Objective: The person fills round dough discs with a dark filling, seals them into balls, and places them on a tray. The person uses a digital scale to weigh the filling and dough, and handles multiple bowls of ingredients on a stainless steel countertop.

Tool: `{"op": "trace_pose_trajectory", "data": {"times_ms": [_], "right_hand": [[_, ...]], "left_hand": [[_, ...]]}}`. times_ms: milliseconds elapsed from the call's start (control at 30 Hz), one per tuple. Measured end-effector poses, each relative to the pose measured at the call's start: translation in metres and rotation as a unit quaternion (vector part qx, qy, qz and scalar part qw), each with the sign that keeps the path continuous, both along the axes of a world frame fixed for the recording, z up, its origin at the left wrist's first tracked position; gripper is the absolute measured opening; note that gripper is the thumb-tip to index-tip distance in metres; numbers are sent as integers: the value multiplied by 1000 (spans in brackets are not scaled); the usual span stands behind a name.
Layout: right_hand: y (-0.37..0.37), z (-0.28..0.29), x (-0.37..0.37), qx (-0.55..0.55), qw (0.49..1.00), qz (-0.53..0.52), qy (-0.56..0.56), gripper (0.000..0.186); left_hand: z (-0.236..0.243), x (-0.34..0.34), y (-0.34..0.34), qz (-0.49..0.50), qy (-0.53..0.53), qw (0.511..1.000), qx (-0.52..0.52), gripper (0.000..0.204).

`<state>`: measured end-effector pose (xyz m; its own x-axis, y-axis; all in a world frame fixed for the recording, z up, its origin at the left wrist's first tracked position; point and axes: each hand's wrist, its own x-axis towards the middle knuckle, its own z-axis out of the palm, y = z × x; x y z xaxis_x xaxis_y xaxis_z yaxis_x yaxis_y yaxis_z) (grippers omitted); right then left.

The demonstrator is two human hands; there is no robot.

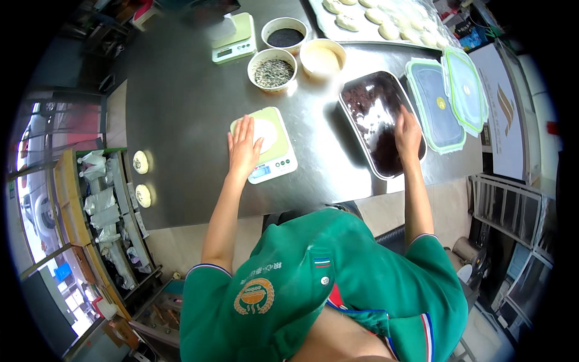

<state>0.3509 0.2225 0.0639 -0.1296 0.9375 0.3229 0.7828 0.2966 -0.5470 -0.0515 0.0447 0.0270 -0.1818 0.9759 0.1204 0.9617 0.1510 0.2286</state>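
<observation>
My left hand lies with fingers stretched out over the left side of a pale green kitchen scale. Beside its fingertips a round white piece, which looks like dough, rests on the scale's platform. My right hand reaches over the right side of a metal-rimmed rectangular container of glossy dark paste. Its fingers are bent together at the paste, and their tips are partly hidden.
Beyond the scale stand bowls of black seeds, mixed seeds and something cream-coloured, plus a second scale. A tray of dough pieces is at the back. Green-edged lids lie right; two seed-topped buns sit left.
</observation>
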Motion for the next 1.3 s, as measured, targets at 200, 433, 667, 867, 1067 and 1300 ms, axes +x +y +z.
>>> {"op": "trace_pose_trajectory", "data": {"times_ms": [200, 433, 667, 867, 1067, 1300], "right_hand": [[7, -11, -7, -33, 995, 23, 92, 26], [-1, -9, -31, -23, 962, 272, 10, 36], [7, 36, 20, 76, 961, 251, -85, 33], [21, 1, -10, 23, 971, 230, -61, 31], [35, 42, -4, 103, 985, 133, -44, 13], [41, 51, -30, 102, 963, 240, -67, 23]], "left_hand": [[21, 118, 70, 0, -412, 906, 96, 61], [1, 218, 144, 67, -494, 859, 115, 81], [4, 222, 149, 83, -528, 835, 132, 82], [-14, 222, 155, 80, -512, 840, 162, 80], [-15, 226, 157, 110, -536, 820, 168, 78], [-14, 223, 157, 97, -523, 832, 157, 78]]}}
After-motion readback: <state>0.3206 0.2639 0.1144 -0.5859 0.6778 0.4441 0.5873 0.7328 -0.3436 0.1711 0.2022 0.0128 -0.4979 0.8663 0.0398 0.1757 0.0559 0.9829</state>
